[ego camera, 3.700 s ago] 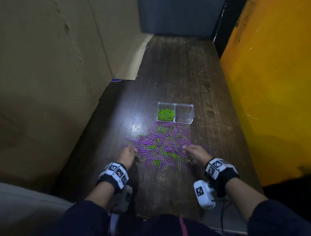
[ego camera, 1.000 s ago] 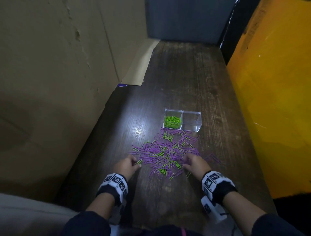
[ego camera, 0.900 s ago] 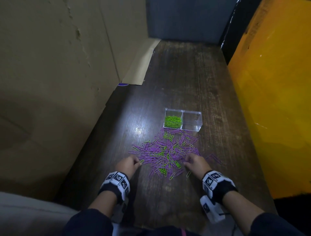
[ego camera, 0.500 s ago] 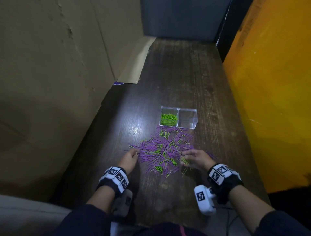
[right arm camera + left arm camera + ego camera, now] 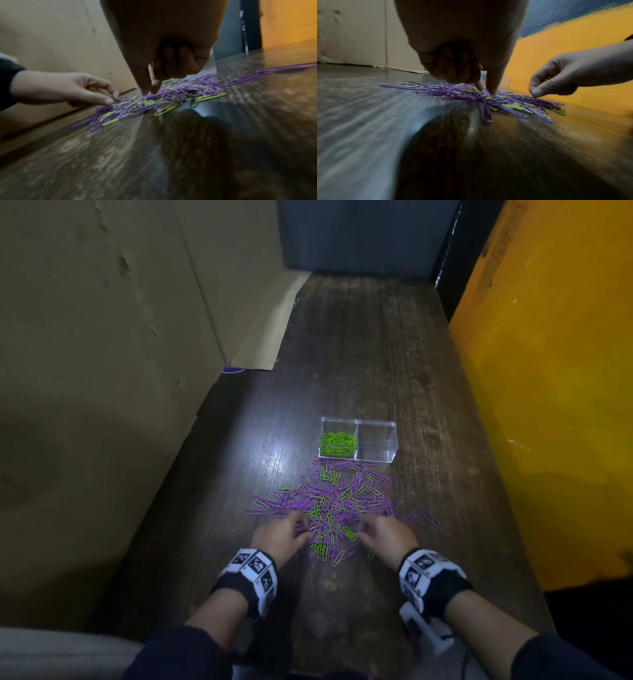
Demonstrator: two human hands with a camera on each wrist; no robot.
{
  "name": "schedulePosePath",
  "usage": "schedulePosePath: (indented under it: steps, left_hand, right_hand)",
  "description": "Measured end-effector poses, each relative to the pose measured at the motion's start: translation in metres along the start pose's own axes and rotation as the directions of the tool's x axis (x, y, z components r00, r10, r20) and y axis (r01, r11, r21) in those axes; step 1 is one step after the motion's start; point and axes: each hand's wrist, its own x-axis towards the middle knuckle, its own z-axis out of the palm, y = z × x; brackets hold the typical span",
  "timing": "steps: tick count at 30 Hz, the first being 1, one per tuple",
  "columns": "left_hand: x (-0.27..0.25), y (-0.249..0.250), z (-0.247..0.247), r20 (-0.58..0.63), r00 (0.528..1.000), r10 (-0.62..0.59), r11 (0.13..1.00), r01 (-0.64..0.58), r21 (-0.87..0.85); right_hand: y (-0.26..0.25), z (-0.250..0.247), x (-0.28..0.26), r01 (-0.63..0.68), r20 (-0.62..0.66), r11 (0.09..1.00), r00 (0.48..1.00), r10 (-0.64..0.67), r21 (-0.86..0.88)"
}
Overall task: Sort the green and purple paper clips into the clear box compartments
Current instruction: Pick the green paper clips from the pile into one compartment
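Pile [image 5: 329, 508]: purple and green clips were spread flat on the table [image 5: 359, 354], just in front of the box [image 5: 376, 457], probably so colours could be told apart.
Clip axes: no common direction was seen; long axes lay every way, all level with the wood.
Box: its long side was set across the table; the left compartment held green clips [image 5: 337, 444], the right one looked empty, presumably kept for purple.
Left hand [image 5: 279, 537]: thumb and forefinger were brought together, tips down on the pile's near left edge; the other fingers were curled, with a green glint inside them. Whether a clip was caught at the tips could not be told.
Right hand [image 5: 385, 537]: the same pinch was held at the near right edge; its catch could not be told either.
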Motion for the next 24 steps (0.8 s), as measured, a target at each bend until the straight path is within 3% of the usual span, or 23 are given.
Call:
schedulePosePath:
  steps: [9, 15, 24]
  left_hand:
    - [0.012, -0.003, -0.007, -0.061, 0.995, -0.077, 0.996, 0.08, 0.044]
    - [0.011, 0.002, -0.011, -0.114, 0.991, 0.064, 0.992, -0.05, 0.119]
    - [0.038, 0.009, -0.017, -0.048, 0.998, 0.041, 0.992, -0.035, 0.119]
  right_hand:
    - [-0.025, 0.009, 0.02, -0.011, 0.043, 0.992, 0.999, 0.017, -0.122]
    - [-0.016, 0.008, 0.018, -0.019, 0.052, 0.997, 0.998, 0.023, -0.074]
    - [-0.016, -0.002, 0.028, 0.079, 0.229, 0.995, 0.971, -0.062, -0.066]
